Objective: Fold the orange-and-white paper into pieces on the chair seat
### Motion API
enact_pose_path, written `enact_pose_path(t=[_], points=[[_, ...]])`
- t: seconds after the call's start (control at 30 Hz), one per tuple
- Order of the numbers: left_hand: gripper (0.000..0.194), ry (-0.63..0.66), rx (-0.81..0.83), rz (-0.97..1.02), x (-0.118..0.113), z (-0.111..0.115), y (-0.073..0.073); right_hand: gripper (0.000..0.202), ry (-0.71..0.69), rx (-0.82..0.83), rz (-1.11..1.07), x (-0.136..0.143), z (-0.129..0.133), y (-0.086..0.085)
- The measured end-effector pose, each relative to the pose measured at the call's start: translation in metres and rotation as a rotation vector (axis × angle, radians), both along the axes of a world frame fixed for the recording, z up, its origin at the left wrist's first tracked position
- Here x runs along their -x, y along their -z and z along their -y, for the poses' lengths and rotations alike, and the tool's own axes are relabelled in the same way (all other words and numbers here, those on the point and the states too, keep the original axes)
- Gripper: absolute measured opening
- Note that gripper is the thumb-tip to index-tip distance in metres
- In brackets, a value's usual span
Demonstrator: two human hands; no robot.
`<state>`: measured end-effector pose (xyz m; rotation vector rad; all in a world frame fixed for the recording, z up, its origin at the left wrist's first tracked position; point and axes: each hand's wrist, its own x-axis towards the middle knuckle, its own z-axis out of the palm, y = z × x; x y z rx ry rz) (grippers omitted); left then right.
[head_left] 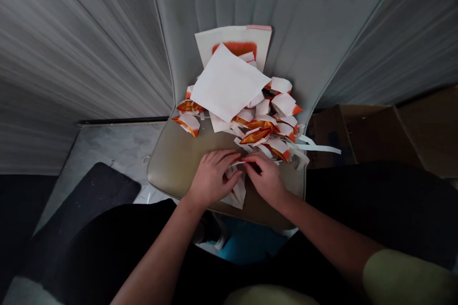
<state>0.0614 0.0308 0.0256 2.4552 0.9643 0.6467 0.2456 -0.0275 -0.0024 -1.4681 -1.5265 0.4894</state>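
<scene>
Between my hands is a white paper piece (239, 196) with some red on it, partly hidden by my fingers. My left hand (212, 177) lies over its left side, thumb and fingers closed on the paper. At the top edge, my right hand (266, 178) pinches it with thumb and forefinger, close to my left fingertips. Just beyond my hands is a pile of folded paper pieces (255, 136), white outside with orange-gold openings. A flat white sheet (229, 81) rests on the pile.
Everything lies on a grey padded chair (168, 167). Behind the pile, a larger printed sheet (211, 40) leans on the backrest. White paper strips (318, 148) stick out to the right. An open cardboard box (379, 128) stands right; a dark mat (107, 186) lies left.
</scene>
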Motion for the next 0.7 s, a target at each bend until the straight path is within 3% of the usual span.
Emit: enact_pose_path(t=[0.13,0.27,0.4,0.7], points=[[0.014,-0.038,-0.149,0.029,0.001,-0.002,0.004,0.011,-0.012,-0.006,0.006,0.0,0.0,0.0],[0.012,0.001,-0.316,0.0,0.002,-0.001,0.005,0.02,-0.035,-0.007,0.029,-0.001,0.001,-0.002],[0.013,0.032,-0.465,-0.061,0.003,0.002,0.003,0.021,-0.109,-0.069,0.186,0.0,0.002,-0.004],[0.011,0.064,-0.419,-0.158,0.008,0.012,0.005,0.008,-0.158,-0.019,0.341,-0.002,0.004,-0.002]])
